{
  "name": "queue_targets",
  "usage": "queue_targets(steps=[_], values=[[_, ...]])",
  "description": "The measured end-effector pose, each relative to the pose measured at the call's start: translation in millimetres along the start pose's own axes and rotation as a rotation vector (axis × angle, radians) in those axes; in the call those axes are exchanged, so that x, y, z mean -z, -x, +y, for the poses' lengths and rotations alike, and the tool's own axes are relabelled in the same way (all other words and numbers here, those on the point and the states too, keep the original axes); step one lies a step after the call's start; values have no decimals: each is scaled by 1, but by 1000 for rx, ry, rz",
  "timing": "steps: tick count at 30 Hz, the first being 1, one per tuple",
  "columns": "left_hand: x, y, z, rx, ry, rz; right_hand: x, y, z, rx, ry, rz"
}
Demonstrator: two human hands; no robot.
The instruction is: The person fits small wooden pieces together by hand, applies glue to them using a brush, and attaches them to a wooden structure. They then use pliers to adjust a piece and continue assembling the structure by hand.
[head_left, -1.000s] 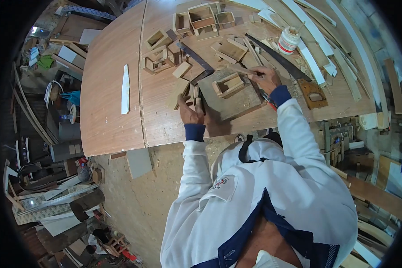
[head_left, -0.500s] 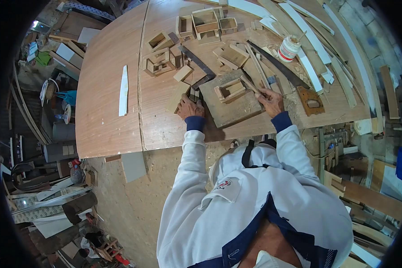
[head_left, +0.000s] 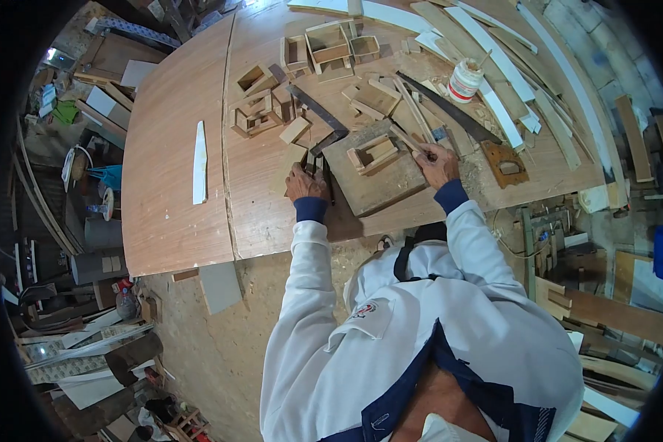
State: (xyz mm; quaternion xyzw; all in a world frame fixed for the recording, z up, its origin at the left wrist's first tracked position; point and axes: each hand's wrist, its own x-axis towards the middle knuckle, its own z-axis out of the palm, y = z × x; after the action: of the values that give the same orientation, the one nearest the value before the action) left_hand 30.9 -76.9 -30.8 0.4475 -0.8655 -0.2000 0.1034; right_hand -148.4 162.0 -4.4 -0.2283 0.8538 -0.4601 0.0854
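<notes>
My right hand is closed on a thin wooden strip, which slants up and left over the corner of a flat wooden board. On that board sits a small open wooden frame, just left of the strip. My left hand is curled at the board's left side, fingers bent around something dark and narrow that I cannot make out. Above it lie a dark try square and a small wooden block.
Small wooden boxes stand at the back of the table. A handsaw and a white glue tub lie to the right, near long wood strips. A white strip rests on the left.
My left hand has curled in more, and a dark narrow thing now shows by its fingers. My right hand still holds the strip. The whole view has shifted slightly.
</notes>
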Motion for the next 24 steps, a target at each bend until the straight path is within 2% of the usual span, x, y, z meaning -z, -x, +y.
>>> queue_targets(steps=[4,6,8,10,13,16,18,19,22,24], values=[[-1,1,13,57,-51,84,0,-6,-1,-42,62,-33],[-7,-8,9,197,68,53,-4,-10,-1,-47,154,-82],[-14,-12,3,193,106,94,-4,-13,-5,-13,177,-66],[-9,-16,1,185,133,136,-12,-20,1,115,190,-60],[-5,-15,2,234,280,69,-14,-25,4,129,192,-108],[-3,-9,2,209,143,160,-13,-29,11,148,201,-158],[3,-5,-6,0,68,186,-11,-32,13,154,183,-188],[2,-3,-13,15,62,187,-10,-32,14,156,167,-210],[5,3,-22,-113,-79,372,-9,-38,17,134,94,-260],[18,19,-13,-54,-93,391,-8,-41,17,151,90,-242]])
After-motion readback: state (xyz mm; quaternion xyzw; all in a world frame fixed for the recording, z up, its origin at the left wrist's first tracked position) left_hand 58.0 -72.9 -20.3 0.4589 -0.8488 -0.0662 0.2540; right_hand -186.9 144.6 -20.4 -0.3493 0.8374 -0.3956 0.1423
